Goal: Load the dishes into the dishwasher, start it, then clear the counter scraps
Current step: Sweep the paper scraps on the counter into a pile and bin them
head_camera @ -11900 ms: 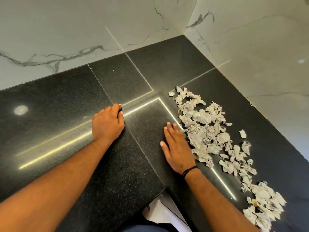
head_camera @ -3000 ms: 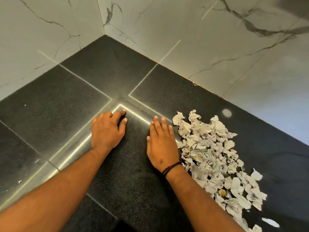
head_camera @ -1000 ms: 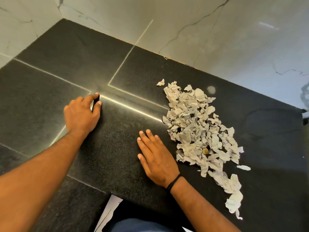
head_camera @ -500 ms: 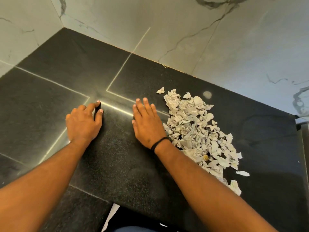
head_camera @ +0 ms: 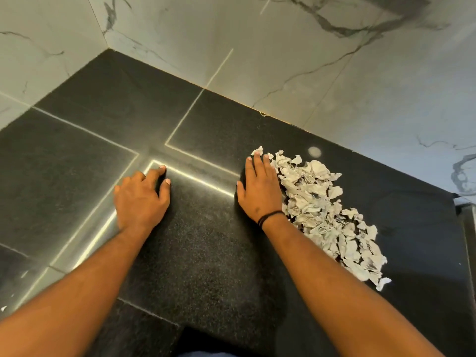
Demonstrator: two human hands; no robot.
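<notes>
A heap of torn pale paper scraps [head_camera: 324, 215] lies on the black granite counter [head_camera: 211, 253], running from the middle toward the front right. My right hand [head_camera: 257, 191] lies flat on the counter with straight fingers, its little-finger edge against the left side of the heap. A black band circles that wrist. My left hand [head_camera: 141, 199] rests palm down on the counter to the left, fingers loosely bent and holding nothing, well apart from the scraps.
White marble wall tiles [head_camera: 283, 60] rise behind the counter and meet in a corner at the upper left. The counter's front edge [head_camera: 180, 328] has a notch near my body. A dark edge [head_camera: 466, 228] ends the counter at the right.
My right hand has slid forward and to the right, into the heap's far left end, and the stray scrap there now touches my fingertips. The left hand has stayed in place.
</notes>
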